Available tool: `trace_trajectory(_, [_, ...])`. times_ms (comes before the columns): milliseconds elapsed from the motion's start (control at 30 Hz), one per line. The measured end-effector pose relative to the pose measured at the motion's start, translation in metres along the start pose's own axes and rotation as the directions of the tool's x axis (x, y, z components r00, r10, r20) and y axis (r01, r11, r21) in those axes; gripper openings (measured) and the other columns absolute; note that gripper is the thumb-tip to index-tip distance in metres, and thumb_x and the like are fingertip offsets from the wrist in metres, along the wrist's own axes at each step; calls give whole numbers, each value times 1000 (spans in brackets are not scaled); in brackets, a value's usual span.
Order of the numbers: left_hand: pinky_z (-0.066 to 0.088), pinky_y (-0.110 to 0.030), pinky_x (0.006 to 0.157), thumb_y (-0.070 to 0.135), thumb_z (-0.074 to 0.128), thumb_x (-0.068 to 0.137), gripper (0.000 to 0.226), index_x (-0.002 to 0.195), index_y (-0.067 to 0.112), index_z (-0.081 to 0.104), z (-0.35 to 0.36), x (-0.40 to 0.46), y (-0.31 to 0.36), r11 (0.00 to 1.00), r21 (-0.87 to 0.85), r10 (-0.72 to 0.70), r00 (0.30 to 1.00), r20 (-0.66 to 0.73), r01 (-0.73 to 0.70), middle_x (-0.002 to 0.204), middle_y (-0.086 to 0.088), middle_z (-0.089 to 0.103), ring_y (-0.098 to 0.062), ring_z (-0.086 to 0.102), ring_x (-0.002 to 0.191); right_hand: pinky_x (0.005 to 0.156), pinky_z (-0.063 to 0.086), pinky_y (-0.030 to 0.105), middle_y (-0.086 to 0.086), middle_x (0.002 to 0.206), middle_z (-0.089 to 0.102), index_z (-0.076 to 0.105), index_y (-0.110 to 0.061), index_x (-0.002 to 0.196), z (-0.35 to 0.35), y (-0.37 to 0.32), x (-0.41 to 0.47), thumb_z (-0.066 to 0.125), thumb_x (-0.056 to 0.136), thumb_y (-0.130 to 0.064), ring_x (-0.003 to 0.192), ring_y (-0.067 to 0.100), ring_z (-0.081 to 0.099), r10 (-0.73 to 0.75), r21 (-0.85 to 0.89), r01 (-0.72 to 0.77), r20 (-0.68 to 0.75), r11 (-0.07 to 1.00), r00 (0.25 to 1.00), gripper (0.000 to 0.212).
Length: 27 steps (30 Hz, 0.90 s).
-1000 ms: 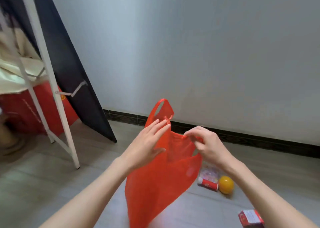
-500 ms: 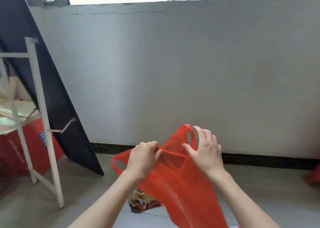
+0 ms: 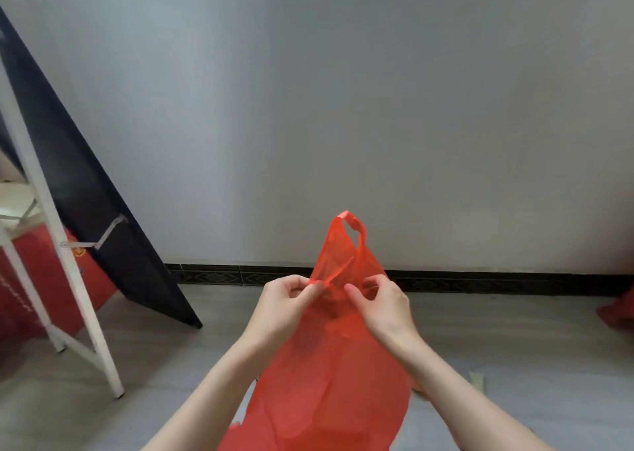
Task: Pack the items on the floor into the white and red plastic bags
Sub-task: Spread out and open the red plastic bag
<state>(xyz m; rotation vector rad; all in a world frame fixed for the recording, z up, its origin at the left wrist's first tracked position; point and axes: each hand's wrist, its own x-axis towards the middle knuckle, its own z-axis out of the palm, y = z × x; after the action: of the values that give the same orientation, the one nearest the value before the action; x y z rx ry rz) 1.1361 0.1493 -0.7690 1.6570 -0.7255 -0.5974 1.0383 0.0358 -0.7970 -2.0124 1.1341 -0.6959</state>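
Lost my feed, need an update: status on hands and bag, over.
Left hand and right hand both pinching red bag near its mouth. Bag held up off floor, one handle sticking up, mouth not spread. Nothing blocking it.

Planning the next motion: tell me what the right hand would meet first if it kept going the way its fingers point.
The right hand points left; first the red bag film it pinches, then probably the left hand.

Soft even daylight — mild blur, wide-angle edge bending.
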Motion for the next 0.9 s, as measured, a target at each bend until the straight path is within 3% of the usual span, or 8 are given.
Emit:
trace_trajectory(67, [52,-31,74,18,62,87,16,81,6,71,-6,-4,3,1000,-2,22,1000,8,-22,79,-9,74,-13,67,69,80,36,25,13,105,67,68,-5,103,3,3,5,61,87,-25,102,26,60,-22,39,22,-22,999,1000,26])
trace_trajectory(167, [51,-32,72,16,63,85,13,78,9,71,-21,-1,2,999,-8,52,994,-97,-53,73,-5,73,-12,65,65,72,42,30,13,85,70,72,-8,84,1,7,11,62,87,-23,79,23,61,15,230,-23,35,973,999,19])
trace_trajectory(233, [48,-30,63,14,63,86,14,74,13,71,-34,3,-1,998,-28,45,988,-148,-50,64,-2,69,-11,61,57,66,47,31,9,71,66,67,-12,68,-5,7,12,62,87,-19,67,20,58,46,424,-125,191,897,980,21])
trace_trajectory(300, [49,-25,58,11,61,86,15,74,13,70,-48,6,-7,998,-60,20,990,-142,-29,63,0,70,-10,61,56,62,52,26,5,64,66,64,-10,68,-16,6,12,59,88,-10,58,14,62,53,554,-277,385,785,922,21])
trace_trajectory(433, [52,-18,57,5,61,85,10,84,10,69,-74,4,-21,999,-36,-18,1000,2,18,73,-3,73,-11,65,64,66,56,26,7,70,71,67,-6,76,-35,14,14,60,85,-11,64,16,69,-15,534,-400,613,745,790,12])
trace_trajectory(533, [54,-20,60,0,61,82,12,90,6,67,-85,3,-21,999,-38,12,994,106,-8,79,-7,72,-14,66,67,68,52,28,9,68,69,67,-7,76,-38,23,16,61,81,-12,61,18,66,38,530,-444,611,723,791,9])
trace_trajectory(633, [52,-17,60,3,60,84,10,86,3,69,-88,3,-19,999,-45,5,991,137,1,76,-6,71,-11,64,65,59,52,25,7,66,67,68,-10,76,-42,26,17,64,75,-15,57,16,63,67,558,-473,596,682,800,7])
trace_trajectory(900, [45,-25,57,23,55,91,24,77,8,67,-95,11,-34,975,-151,-179,980,-88,164,66,-4,68,-14,60,57,45,51,18,6,60,69,65,-4,81,-50,32,18,58,85,-8,47,11,63,108,615,-470,531,633,840,10])
